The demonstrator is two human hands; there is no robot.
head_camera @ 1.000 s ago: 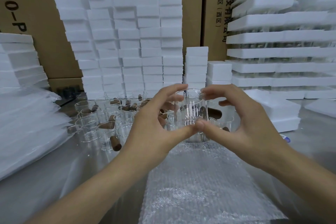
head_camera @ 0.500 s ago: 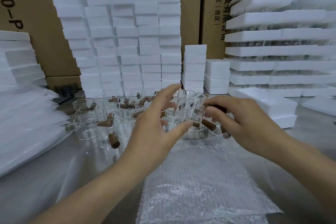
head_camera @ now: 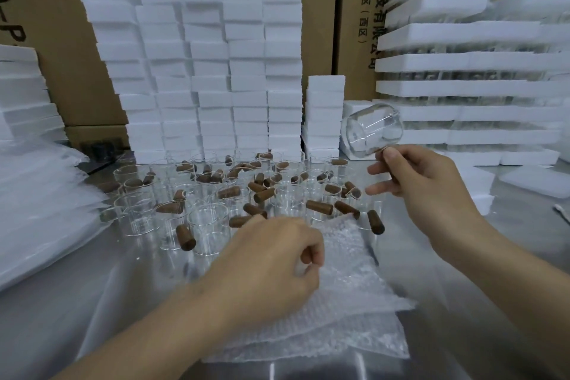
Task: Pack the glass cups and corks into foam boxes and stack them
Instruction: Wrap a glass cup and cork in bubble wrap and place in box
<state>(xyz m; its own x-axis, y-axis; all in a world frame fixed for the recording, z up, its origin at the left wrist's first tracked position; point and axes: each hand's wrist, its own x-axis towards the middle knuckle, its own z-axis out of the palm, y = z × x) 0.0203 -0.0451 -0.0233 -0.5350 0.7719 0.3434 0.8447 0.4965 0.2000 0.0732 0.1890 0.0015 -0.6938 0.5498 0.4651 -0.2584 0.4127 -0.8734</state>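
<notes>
My right hand point(head_camera: 422, 182) pinches the handle of a clear glass cup point(head_camera: 370, 133) and holds it tipped on its side above the table at the right. My left hand point(head_camera: 277, 259) is curled low over the bubble wrap point(head_camera: 339, 318), with a brown cork point(head_camera: 306, 254) showing between its fingers. Behind both hands stand several empty glass cups point(head_camera: 209, 216) on the metal table, with loose brown corks point(head_camera: 319, 207) lying on and between them. Small white foam boxes point(head_camera: 203, 55) are stacked high at the back.
Wide foam trays point(head_camera: 462, 86) with glassware between them are stacked at the right. Foam sheets point(head_camera: 37, 210) in plastic lie at the left. Cardboard cartons point(head_camera: 354, 9) form the back wall. More foam pieces point(head_camera: 536, 182) lie at the far right.
Both hands held the cup at centre before. Now my right hand has lifted it up and right, tipped over. My left hand let go and dropped to the bubble wrap with a cork.
</notes>
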